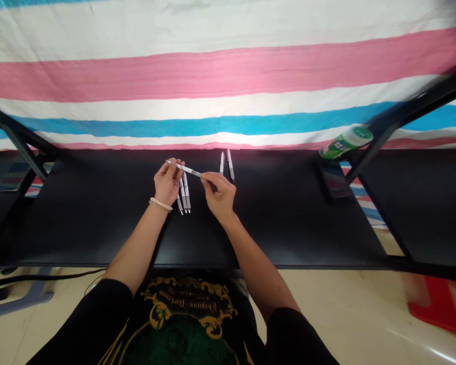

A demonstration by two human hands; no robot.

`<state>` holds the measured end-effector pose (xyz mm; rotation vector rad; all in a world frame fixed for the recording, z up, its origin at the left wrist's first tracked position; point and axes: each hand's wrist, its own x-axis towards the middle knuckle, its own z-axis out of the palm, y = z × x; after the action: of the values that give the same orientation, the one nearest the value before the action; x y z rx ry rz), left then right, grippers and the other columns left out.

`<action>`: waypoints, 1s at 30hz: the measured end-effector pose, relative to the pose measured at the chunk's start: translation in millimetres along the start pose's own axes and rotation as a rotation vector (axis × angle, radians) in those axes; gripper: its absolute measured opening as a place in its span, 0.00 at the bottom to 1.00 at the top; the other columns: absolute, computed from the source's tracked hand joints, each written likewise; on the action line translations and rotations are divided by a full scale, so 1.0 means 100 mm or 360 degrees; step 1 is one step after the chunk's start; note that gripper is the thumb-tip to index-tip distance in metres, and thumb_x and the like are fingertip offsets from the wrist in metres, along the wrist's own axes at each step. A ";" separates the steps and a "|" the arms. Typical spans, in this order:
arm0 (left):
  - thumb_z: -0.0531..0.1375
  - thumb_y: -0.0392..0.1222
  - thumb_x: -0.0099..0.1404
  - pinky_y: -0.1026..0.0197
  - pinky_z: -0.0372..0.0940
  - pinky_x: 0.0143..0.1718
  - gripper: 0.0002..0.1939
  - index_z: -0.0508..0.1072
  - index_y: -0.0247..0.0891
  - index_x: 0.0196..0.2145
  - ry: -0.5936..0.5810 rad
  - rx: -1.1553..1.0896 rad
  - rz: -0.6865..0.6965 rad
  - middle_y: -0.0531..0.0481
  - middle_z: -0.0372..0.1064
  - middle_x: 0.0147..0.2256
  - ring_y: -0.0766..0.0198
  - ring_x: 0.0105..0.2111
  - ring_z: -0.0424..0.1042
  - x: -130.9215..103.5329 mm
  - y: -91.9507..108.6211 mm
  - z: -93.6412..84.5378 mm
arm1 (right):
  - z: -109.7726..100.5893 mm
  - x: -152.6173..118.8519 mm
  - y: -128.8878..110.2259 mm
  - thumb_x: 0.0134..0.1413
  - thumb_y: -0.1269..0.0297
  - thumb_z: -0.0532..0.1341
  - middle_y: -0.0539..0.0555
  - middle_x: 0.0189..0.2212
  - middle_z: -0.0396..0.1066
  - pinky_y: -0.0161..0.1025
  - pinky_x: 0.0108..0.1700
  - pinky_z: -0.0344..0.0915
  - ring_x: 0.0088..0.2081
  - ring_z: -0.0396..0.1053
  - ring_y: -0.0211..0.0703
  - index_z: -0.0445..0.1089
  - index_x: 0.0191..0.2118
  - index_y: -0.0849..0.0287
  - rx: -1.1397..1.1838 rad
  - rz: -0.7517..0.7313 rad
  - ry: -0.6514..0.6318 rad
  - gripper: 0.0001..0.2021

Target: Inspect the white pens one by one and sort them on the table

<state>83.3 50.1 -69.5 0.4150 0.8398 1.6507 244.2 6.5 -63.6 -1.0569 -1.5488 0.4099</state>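
Observation:
Between my two hands a white pen (pixel 189 170) is held above the black table (pixel 281 223). My left hand (pixel 167 181) pinches its left end, and my right hand (pixel 219 195) grips the other end with thumb and fingers closed. Several white and grey pens (pixel 185 195) lie side by side just right of my left hand, tips toward me. Beyond my right hand, two more pens (pixel 230 165) rest near the table's far edge; the lower part of one is hidden by the hand.
A green-and-white canister (pixel 345 142) stands at the far right beside a black metal frame bar (pixel 380 132). A dark flat object (pixel 333 177) lies in front of it. Striped sheeting (pixel 213 76) hangs behind the table. A red stool (pixel 439 309) is on the floor at right.

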 end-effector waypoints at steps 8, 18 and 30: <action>0.73 0.40 0.57 0.69 0.73 0.37 0.11 0.80 0.35 0.37 0.0009 0.0062 0.0025 0.45 0.79 0.38 0.64 0.39 0.80 0.00 0.00 -0.01 | 0.05 -0.06 0.01 0.65 0.62 0.61 0.53 0.43 0.80 0.43 0.50 0.76 0.44 0.79 0.43 0.80 0.41 0.51 -0.0038 0.0018 0.0014 0.09; 0.74 0.41 0.56 0.68 0.74 0.37 0.11 0.81 0.36 0.36 -0.0020 0.0070 0.0075 0.46 0.79 0.37 0.63 0.39 0.80 0.02 0.01 -0.03 | 0.00 -0.03 0.06 0.66 0.53 0.59 0.55 0.38 0.79 0.38 0.41 0.74 0.36 0.78 0.42 0.71 0.50 0.56 0.0003 0.0266 -0.0266 0.14; 0.73 0.42 0.57 0.66 0.74 0.38 0.11 0.81 0.36 0.36 -0.0044 0.0090 0.0090 0.46 0.79 0.38 0.62 0.39 0.80 0.02 0.01 -0.03 | -0.03 -0.02 0.05 0.65 0.52 0.60 0.52 0.33 0.76 0.37 0.34 0.71 0.30 0.74 0.40 0.67 0.55 0.56 -0.0082 0.0338 -0.0225 0.19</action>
<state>80.0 51.0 -70.6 0.5038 0.8625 1.6727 248.8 7.3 -68.0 -1.2610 -1.5829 0.6043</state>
